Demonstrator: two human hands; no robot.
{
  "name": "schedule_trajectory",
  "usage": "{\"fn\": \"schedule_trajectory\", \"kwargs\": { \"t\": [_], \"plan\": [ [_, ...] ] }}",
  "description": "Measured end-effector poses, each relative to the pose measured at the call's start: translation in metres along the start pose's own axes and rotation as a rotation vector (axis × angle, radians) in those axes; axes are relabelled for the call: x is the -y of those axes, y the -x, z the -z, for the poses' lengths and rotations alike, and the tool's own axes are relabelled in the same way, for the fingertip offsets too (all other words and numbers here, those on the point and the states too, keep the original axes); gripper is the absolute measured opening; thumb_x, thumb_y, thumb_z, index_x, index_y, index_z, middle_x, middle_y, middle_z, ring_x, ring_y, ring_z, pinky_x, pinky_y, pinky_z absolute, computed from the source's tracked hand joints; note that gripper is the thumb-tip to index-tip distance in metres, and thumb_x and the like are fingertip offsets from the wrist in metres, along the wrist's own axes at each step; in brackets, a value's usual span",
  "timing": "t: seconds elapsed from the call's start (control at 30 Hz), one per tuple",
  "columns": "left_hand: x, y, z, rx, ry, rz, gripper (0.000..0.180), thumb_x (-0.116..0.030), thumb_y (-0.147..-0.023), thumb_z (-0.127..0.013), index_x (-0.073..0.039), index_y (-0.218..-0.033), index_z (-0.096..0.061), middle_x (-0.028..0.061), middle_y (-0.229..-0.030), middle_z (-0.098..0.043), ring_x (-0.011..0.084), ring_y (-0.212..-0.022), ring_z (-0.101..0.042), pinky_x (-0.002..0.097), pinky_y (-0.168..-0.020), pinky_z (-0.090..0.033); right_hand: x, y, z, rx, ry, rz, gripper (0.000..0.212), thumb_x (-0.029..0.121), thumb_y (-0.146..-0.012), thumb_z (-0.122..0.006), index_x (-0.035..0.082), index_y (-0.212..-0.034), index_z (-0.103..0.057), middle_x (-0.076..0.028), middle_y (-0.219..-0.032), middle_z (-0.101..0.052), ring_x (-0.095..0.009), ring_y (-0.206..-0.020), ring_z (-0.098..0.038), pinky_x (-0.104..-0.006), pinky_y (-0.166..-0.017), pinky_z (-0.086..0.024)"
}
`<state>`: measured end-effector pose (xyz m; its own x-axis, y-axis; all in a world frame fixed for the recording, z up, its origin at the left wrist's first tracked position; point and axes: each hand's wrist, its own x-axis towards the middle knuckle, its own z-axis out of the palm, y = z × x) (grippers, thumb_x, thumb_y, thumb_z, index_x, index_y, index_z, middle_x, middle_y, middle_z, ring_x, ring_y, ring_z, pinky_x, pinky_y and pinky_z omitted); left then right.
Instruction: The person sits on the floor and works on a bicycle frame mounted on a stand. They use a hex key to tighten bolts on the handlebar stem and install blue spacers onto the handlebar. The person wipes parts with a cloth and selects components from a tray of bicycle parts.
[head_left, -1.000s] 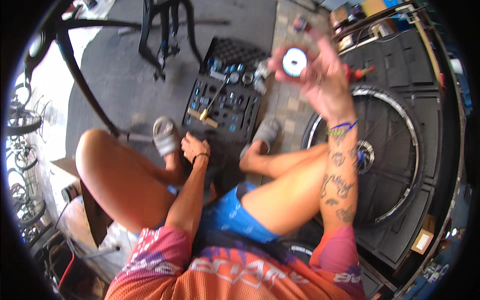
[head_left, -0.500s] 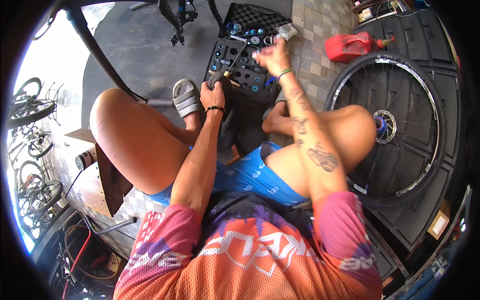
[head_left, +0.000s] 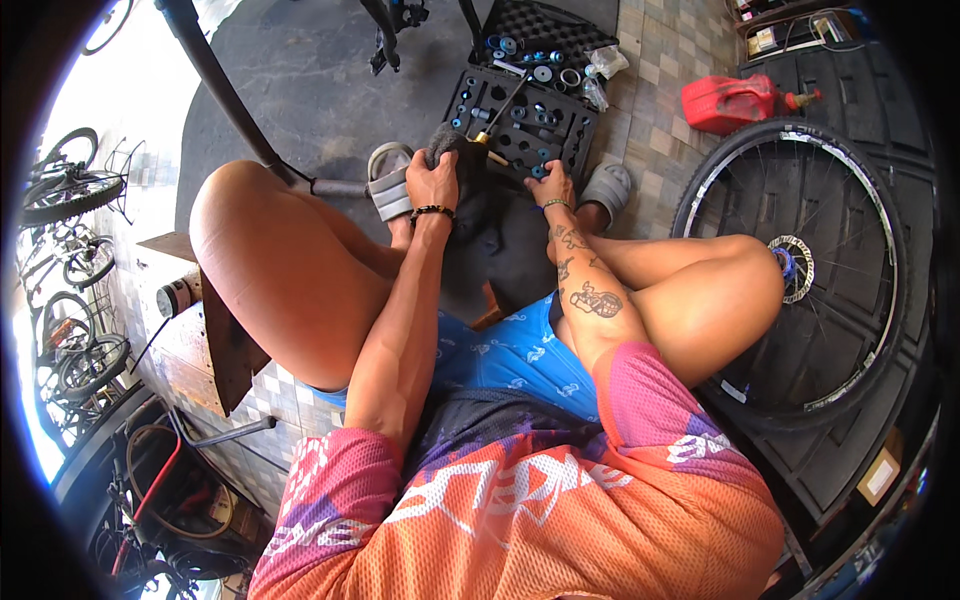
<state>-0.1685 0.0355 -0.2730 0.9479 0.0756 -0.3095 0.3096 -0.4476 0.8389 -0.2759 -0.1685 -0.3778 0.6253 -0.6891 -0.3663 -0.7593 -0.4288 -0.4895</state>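
My left hand is closed around a dark grey, fuzzy cloth, between my knees. My right hand is at the near right edge of a black tool case, fingers curled beside a small blue fitting. Whatever those fingers hold, if anything, is too small to make out. The open case has several round blue and silver fittings in cut-outs. A long thin tool with a yellowish handle lies slantwise across the near side of the case, just beyond the cloth.
A clear plastic bag lies by the case lid. To the right are a red fuel can and a bicycle wheel with a brake disc. A dark frame tube slants down on the left. Several bicycles stand far left.
My right hand has come back from over the far part of the case to its near right edge. My left hand keeps hold of the cloth. The view has shifted slightly.
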Motion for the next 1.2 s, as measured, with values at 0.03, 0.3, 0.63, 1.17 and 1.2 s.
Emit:
{"fn": "schedule_trajectory", "kwargs": {
  "t": [0.03, 0.3, 0.63, 1.17, 1.2],
  "plan": [
    [0.0, 0.003, -0.004, -0.089, -0.102, -0.076, 0.048, -0.035, -0.088, -0.073, 0.003, -0.116, -0.072, 0.0244, -0.098, -0.076, 0.0432, -0.097, -0.073, 0.0491, -0.09, -0.054, -0.008, -0.003, -0.006, -0.118, 0.018, 0.026, 0.042, 0.027, -0.087, -0.085, 0.013, -0.12, -0.065, -0.016, -0.117, -0.073, -0.04, -0.107, -0.072, -0.0455, -0.09, -0.059],
    [-0.018, 0.006, -0.006, -0.059, -0.084, -0.11, 0.037, -0.031, -0.092, -0.071, 0.005, -0.102, -0.07, 0.0222, -0.088, -0.073, 0.0412, -0.088, -0.073, 0.05, -0.088, -0.056, -0.03, -0.018, 0.007, -0.155, 0.105, 0.132, 0.015, 0.02, -0.09, -0.082, 0.011, -0.1, -0.075, -0.016, -0.108, -0.068, -0.04, -0.104, -0.07, -0.0501, -0.088, -0.058],
    [-0.034, 0.005, 0.007, 0.023, 0.28, -0.224, 0.025, -0.02, -0.089, -0.067, 0.002, -0.087, -0.055, 0.0036, -0.065, -0.05, 0.011, -0.061, -0.045, 0.0369, -0.054, -0.04, -0.02, 0.011, -0.001, 0.013, 0.199, 0.529, 0.027, 0.011, -0.09, -0.077, 0.014, -0.117, -0.07, -0.014, -0.122, -0.059, -0.04, -0.112, -0.067, -0.0511, -0.093, -0.058],
    [-0.185, 0.033, 0.057, 0.079, -0.099, -0.605, 0.03, -0.027, -0.096, -0.074, -0.001, -0.098, -0.06, 0.0229, -0.08, -0.069, 0.0421, -0.075, -0.07, 0.0479, -0.07, -0.054, -0.039, -0.008, -0.017, 0.122, 0.213, 0.353, 0.045, 0.018, -0.083, -0.085, 0.011, -0.119, -0.058, -0.021, -0.129, -0.061, -0.043, -0.112, -0.069, -0.0519, -0.094, -0.058],
    [-0.189, 0.035, 0.065, 0.113, -0.127, -0.61, 0.029, -0.031, -0.1, -0.071, -0.004, -0.105, -0.059, 0.0243, -0.084, -0.072, 0.0497, -0.083, -0.07, 0.0553, -0.073, -0.054, -0.036, -0.001, -0.021, 0.161, 0.205, 0.332, 0.045, 0.019, -0.082, -0.086, 0.01, -0.117, -0.059, -0.021, -0.128, -0.062, -0.043, -0.112, -0.069, -0.0512, -0.094, -0.058]
  ]
}}
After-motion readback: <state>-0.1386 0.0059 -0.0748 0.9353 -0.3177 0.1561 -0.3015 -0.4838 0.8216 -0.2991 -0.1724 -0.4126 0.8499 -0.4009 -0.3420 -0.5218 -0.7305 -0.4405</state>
